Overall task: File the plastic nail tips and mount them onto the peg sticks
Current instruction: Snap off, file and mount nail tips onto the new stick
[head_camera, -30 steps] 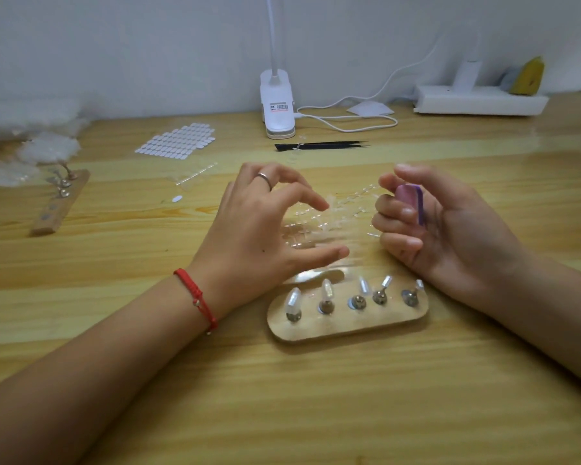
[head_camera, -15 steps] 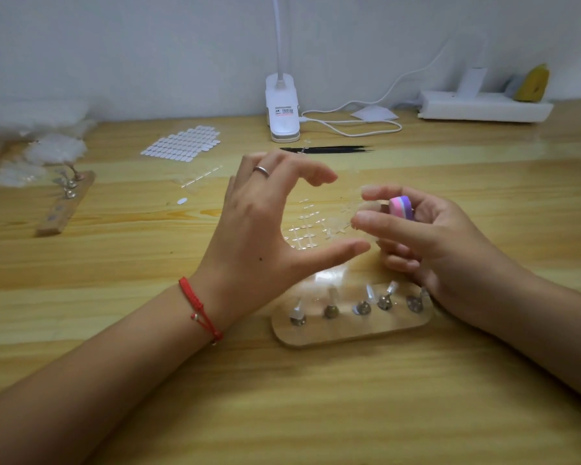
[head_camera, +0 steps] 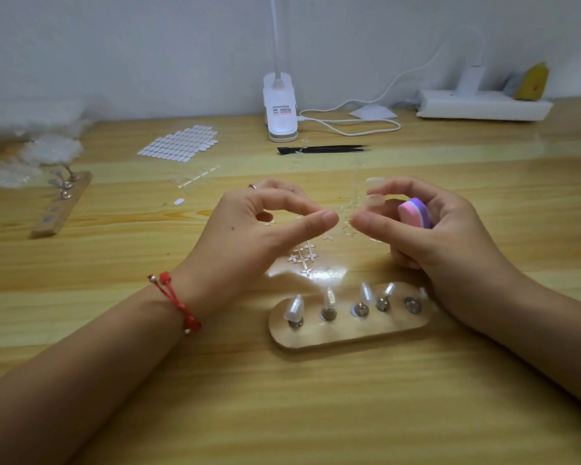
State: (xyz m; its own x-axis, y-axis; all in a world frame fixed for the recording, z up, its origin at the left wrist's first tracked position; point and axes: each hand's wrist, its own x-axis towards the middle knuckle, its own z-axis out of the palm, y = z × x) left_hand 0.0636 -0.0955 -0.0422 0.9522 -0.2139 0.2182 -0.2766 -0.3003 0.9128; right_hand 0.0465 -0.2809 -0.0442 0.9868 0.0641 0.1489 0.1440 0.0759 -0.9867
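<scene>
Over the pale wooden desk (head_camera: 316,414), a clear plastic sprue of nail tips (head_camera: 344,228) runs crosswise, pinched between the left hand (head_camera: 249,236) and the right hand (head_camera: 443,243), which also clutches a pink-and-purple file block (head_camera: 415,213), just behind the oval wooden peg stand (head_camera: 346,330).

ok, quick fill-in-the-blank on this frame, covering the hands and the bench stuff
1. The pink and purple file block sits in the ___ hand.
2. The red bracelet is on the ___ wrist.
3. The near wooden base carries ___ metal pegs.
4. The tweezers near the lamp clip are ___.
Missing words: right; left; five; black.
</scene>
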